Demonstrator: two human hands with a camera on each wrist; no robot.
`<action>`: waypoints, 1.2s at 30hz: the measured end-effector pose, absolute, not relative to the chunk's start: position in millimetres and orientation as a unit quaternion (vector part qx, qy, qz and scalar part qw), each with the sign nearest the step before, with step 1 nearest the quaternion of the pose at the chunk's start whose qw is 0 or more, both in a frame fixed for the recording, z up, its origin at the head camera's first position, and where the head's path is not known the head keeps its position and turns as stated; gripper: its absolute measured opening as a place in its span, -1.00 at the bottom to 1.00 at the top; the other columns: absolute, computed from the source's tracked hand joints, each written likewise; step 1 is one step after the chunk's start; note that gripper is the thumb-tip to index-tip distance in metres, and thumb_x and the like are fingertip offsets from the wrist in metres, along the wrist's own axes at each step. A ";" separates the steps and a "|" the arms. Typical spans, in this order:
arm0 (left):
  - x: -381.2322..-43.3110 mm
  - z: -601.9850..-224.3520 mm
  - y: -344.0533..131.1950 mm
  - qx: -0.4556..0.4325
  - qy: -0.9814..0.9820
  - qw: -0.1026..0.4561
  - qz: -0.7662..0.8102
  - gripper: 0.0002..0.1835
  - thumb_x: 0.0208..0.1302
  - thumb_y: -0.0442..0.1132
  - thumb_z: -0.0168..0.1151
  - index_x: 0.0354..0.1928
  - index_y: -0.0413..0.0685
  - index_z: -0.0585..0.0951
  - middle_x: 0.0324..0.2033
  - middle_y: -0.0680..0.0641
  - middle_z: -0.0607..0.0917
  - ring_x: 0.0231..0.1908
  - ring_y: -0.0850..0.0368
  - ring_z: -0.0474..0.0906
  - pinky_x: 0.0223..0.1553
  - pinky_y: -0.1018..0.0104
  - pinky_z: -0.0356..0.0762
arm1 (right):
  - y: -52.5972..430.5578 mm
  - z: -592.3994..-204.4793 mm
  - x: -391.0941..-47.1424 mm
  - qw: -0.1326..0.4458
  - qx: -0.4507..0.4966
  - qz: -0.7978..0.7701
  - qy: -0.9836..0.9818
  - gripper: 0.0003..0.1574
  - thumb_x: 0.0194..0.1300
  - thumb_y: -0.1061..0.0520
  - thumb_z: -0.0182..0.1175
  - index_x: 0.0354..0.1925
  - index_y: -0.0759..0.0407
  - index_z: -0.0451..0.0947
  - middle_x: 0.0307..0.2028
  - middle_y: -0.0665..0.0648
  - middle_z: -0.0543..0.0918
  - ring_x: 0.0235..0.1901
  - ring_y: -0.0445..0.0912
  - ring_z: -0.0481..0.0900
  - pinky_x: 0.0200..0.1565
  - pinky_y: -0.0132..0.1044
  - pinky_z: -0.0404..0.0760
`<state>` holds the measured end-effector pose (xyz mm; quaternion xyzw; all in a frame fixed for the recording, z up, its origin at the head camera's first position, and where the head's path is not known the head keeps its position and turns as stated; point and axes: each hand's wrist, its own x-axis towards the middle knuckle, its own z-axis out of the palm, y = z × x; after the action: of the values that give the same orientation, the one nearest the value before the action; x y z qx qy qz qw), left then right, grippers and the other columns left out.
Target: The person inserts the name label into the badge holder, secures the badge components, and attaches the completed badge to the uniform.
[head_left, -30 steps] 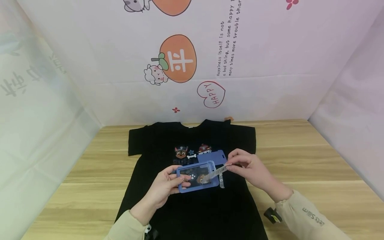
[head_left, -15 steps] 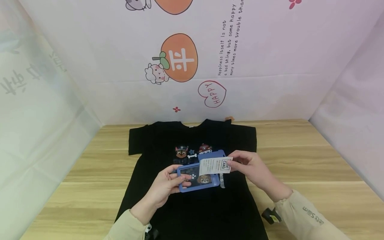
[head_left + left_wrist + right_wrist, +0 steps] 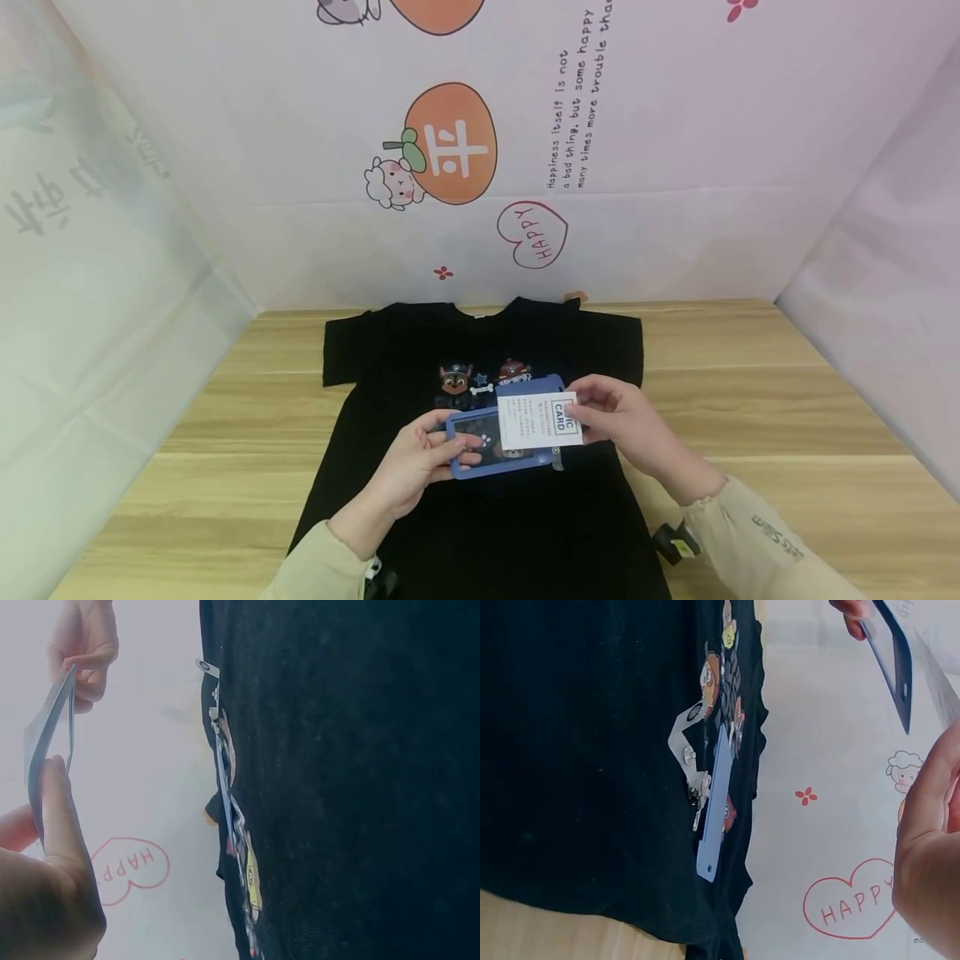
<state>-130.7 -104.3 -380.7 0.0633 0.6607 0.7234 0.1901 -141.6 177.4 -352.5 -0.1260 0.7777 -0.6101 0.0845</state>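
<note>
My left hand (image 3: 408, 467) grips the left end of a blue-rimmed, see-through card holder (image 3: 491, 472), tilted above a black T-shirt (image 3: 487, 533). Between my right thumb and fingers is a white printed card (image 3: 528, 421), pinched at its right end. That right hand (image 3: 626, 425) keeps the card over the holder's right part; whether they touch, I cannot tell. Seen edge-on in the right wrist view, the card (image 3: 934, 679) stands beside the holder (image 3: 898, 667). On the shirt lies a flat blue cover piece (image 3: 718, 802), with a clear strap with a metal clip (image 3: 679, 742) next to it.
The shirt is spread on a wood-grain table (image 3: 750, 400), its front bearing cartoon dog prints (image 3: 455, 380). White printed cloth (image 3: 300, 167) hangs behind and at both sides. Dark wrist devices (image 3: 675, 543) sit under the sleeves.
The card, first edge-on over the holder, has turned its printed face toward the head camera and now hides more of the holder's right part. My left hand's grip stays the same.
</note>
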 end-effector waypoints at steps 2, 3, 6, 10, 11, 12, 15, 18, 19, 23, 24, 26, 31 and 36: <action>-131.0 -380.1 -103.6 0.063 0.662 0.189 0.722 -0.53 0.33 -0.37 0.10 0.24 -0.30 0.27 -0.18 -0.17 0.73 -0.31 0.22 0.70 -0.19 0.30 0.66 | 177.7 -354.1 -142.4 0.087 -0.123 -0.611 0.777 -0.59 0.31 0.17 0.18 0.00 0.44 0.41 -0.15 0.31 0.57 -0.30 -0.11 0.62 -0.28 -0.31 0.68; -131.1 -379.8 -103.2 0.063 0.663 0.189 0.722 -0.53 0.33 -0.37 0.10 0.24 -0.29 0.27 -0.18 -0.17 0.73 -0.31 0.22 0.70 -0.19 0.30 0.66 | 177.8 -354.9 -142.8 0.088 -0.122 -0.611 0.777 -0.60 0.30 0.17 0.18 0.00 0.44 0.41 -0.16 0.31 0.57 -0.31 -0.11 0.62 -0.29 -0.32 0.68; -131.5 -378.9 -102.2 0.063 0.664 0.189 0.721 -0.53 0.33 -0.37 0.10 0.24 -0.28 0.27 -0.18 -0.18 0.73 -0.30 0.20 0.71 -0.18 0.30 0.66 | 178.0 -356.8 -143.6 0.087 -0.120 -0.610 0.778 -0.60 0.29 0.18 0.19 -0.01 0.44 0.41 -0.19 0.29 0.58 -0.32 -0.12 0.62 -0.30 -0.32 0.68; -131.5 -377.8 -101.1 0.063 0.664 0.189 0.720 -0.53 0.34 -0.36 0.10 0.25 -0.28 0.28 -0.17 -0.19 0.73 -0.29 0.20 0.71 -0.16 0.28 0.65 | 177.3 -356.8 -143.5 0.086 -0.119 -0.611 0.778 -0.60 0.28 0.19 0.20 -0.02 0.45 0.41 -0.21 0.28 0.58 -0.33 -0.12 0.62 -0.30 -0.31 0.68; -131.4 -377.6 -101.0 0.062 0.664 0.189 0.721 -0.53 0.34 -0.36 0.10 0.25 -0.28 0.27 -0.17 -0.19 0.73 -0.29 0.20 0.71 -0.16 0.28 0.65 | 176.8 -356.3 -143.4 0.085 -0.118 -0.611 0.778 -0.60 0.28 0.20 0.20 -0.02 0.45 0.41 -0.21 0.27 0.58 -0.33 -0.12 0.62 -0.30 -0.31 0.68; -131.4 -377.5 -100.8 0.062 0.664 0.189 0.721 -0.53 0.34 -0.36 0.10 0.25 -0.28 0.28 -0.17 -0.19 0.73 -0.29 0.20 0.71 -0.16 0.28 0.65 | 176.5 -356.0 -143.3 0.085 -0.116 -0.611 0.778 -0.61 0.28 0.20 0.20 -0.02 0.45 0.41 -0.21 0.27 0.58 -0.33 -0.12 0.62 -0.30 -0.31 0.68; -131.5 -377.8 -100.5 0.061 0.661 0.189 0.723 -0.53 0.34 -0.37 0.09 0.25 -0.28 0.27 -0.17 -0.19 0.73 -0.30 0.21 0.71 -0.17 0.29 0.65 | 175.8 -354.5 -143.0 0.082 -0.116 -0.610 0.780 -0.61 0.28 0.21 0.20 -0.02 0.46 0.41 -0.20 0.28 0.59 -0.33 -0.12 0.63 -0.30 -0.32 0.68; -132.0 -378.4 -100.2 0.061 0.660 0.189 0.725 -0.53 0.34 -0.38 0.10 0.24 -0.29 0.28 -0.15 -0.22 0.72 -0.30 0.22 0.71 -0.18 0.30 0.66 | 175.1 -353.7 -143.5 0.080 -0.114 -0.607 0.782 -0.61 0.28 0.21 0.20 -0.02 0.45 0.41 -0.17 0.31 0.60 -0.31 -0.10 0.63 -0.29 -0.32 0.68; -132.2 -378.5 -100.0 0.061 0.660 0.189 0.725 -0.53 0.34 -0.38 0.10 0.24 -0.29 0.28 -0.16 -0.22 0.72 -0.31 0.22 0.71 -0.18 0.31 0.66 | 174.5 -353.3 -143.7 0.080 -0.114 -0.606 0.783 -0.60 0.28 0.20 0.21 -0.02 0.45 0.41 -0.16 0.32 0.60 -0.31 -0.10 0.63 -0.29 -0.32 0.68; -132.8 -378.3 -99.1 0.063 0.657 0.189 0.728 -0.53 0.33 -0.38 0.10 0.24 -0.29 0.27 -0.17 -0.19 0.73 -0.31 0.24 0.71 -0.19 0.33 0.66 | 171.6 -353.0 -145.0 0.080 -0.117 -0.598 0.789 -0.61 0.26 0.20 0.22 -0.03 0.44 0.42 -0.16 0.34 0.60 -0.30 -0.07 0.64 -0.28 -0.31 0.69; -132.9 -378.2 -98.8 0.063 0.655 0.189 0.729 -0.53 0.33 -0.38 0.10 0.25 -0.29 0.27 -0.17 -0.19 0.73 -0.31 0.24 0.71 -0.19 0.33 0.65 | 170.8 -353.0 -145.2 0.080 -0.118 -0.595 0.791 -0.61 0.26 0.21 0.23 -0.04 0.44 0.42 -0.17 0.34 0.60 -0.30 -0.06 0.64 -0.29 -0.30 0.69; -133.0 -377.9 -98.5 0.064 0.652 0.191 0.731 -0.52 0.34 -0.38 0.09 0.26 -0.29 0.26 -0.16 -0.19 0.73 -0.31 0.23 0.71 -0.18 0.32 0.65 | 168.8 -352.9 -145.7 0.081 -0.117 -0.591 0.794 -0.63 0.26 0.21 0.23 -0.05 0.42 0.43 -0.18 0.32 0.60 -0.30 -0.05 0.64 -0.29 -0.30 0.69; -132.9 -377.2 -98.0 0.066 0.652 0.193 0.730 -0.51 0.35 -0.38 0.08 0.27 -0.29 0.25 -0.09 -0.26 0.69 -0.26 0.18 0.71 -0.15 0.28 0.65 | 163.0 -351.3 -146.5 0.079 -0.120 -0.583 0.800 -0.67 0.25 0.23 0.23 -0.07 0.40 0.44 -0.21 0.30 0.61 -0.31 -0.04 0.63 -0.30 -0.30 0.69; -132.5 -376.6 -98.0 0.066 0.655 0.193 0.728 -0.53 0.35 -0.36 0.09 0.25 -0.30 0.26 -0.09 -0.27 0.68 -0.28 0.17 0.71 -0.16 0.27 0.65 | 156.0 -350.1 -146.3 0.077 -0.122 -0.575 0.805 -0.70 0.26 0.23 0.22 -0.09 0.38 0.46 -0.26 0.27 0.60 -0.32 -0.03 0.63 -0.31 -0.30 0.69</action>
<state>-132.5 -98.0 -376.6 0.0658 0.6546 0.7280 0.1929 -146.3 156.0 -350.1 -0.1221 0.8052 -0.5752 0.0771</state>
